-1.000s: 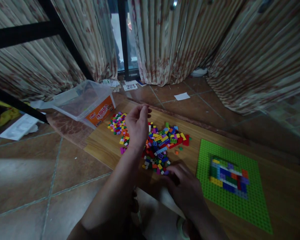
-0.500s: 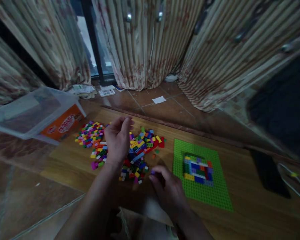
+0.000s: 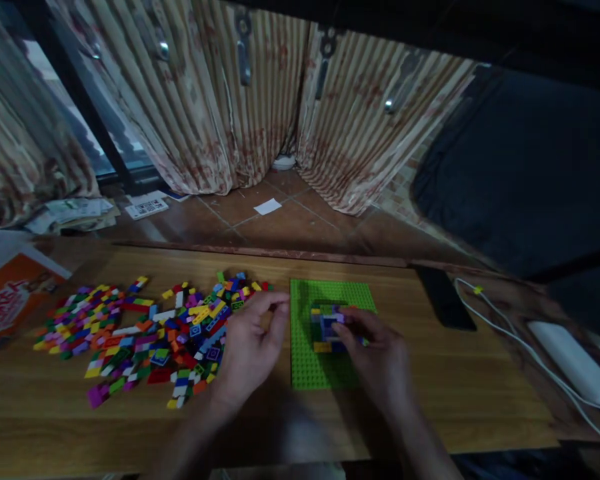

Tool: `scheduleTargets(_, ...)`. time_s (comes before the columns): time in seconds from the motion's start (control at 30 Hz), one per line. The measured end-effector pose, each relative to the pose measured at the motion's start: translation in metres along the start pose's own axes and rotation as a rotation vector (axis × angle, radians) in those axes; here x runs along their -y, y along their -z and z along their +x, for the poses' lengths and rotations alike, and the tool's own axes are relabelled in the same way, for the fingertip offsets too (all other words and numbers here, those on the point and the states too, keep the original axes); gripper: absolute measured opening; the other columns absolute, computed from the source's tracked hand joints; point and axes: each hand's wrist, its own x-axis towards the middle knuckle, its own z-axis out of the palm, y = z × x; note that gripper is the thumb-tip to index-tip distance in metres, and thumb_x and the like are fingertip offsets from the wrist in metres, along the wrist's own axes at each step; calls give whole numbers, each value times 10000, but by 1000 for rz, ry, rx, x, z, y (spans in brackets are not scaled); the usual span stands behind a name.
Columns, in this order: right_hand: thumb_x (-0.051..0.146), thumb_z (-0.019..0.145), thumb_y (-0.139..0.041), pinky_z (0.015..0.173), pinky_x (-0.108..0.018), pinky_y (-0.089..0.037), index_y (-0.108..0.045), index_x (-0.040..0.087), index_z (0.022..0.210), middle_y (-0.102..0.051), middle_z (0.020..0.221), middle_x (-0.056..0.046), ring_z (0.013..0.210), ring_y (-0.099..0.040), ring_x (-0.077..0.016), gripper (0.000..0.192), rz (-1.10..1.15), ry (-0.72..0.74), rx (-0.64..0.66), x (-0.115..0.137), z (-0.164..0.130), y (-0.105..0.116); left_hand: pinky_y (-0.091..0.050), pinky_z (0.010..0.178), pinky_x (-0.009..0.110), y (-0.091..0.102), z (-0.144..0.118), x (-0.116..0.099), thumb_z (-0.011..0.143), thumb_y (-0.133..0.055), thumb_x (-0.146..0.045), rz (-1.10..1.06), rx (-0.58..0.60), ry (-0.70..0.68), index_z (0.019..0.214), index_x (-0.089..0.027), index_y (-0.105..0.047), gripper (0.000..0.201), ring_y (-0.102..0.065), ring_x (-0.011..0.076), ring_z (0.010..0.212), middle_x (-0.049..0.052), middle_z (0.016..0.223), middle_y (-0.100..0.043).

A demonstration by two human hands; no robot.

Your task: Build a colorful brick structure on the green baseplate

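My right hand (image 3: 384,353) is over the green baseplate (image 3: 307,373), its thumb and forefinger pinched on a small purple brick (image 3: 340,319). Below those fingertips, a low block of multicoloured bricks (image 3: 322,335) is built up on the plate, partly covered by the hand. Whether the purple brick touches it I cannot tell. My left hand (image 3: 253,350) hovers by the plate's left edge, thumb and forefinger drawn together; anything between them is too small to make out. Left of it spreads a pile of loose toy bricks (image 3: 173,340), whose right part the hand hides.
The wooden table (image 3: 480,393) carries a dark phone-like slab (image 3: 447,300) on the right. A white cable (image 3: 520,340) runs to a white box (image 3: 573,360) beyond. At far left stands a plastic tub with an orange label (image 3: 15,293). Curtains (image 3: 260,100) hang behind.
My right hand has moved from beside the brick pile to above the built bricks, carrying the purple brick. My left hand has come from over the pile towards the baseplate. The view has turned right.
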Motion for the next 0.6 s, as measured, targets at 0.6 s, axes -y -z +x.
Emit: scheduleTargets(0.6,276,876,-556,637,-288,-556,-679,225,1007,-733,930,-54,748,-705,-189,187,-172,245,242,0,-15,-16,-514,926,394,-26,-17,-18,907,-530,-169,85,-62,-141,1059,-189,-654,197,-614,208,1028,77,1079,-689)
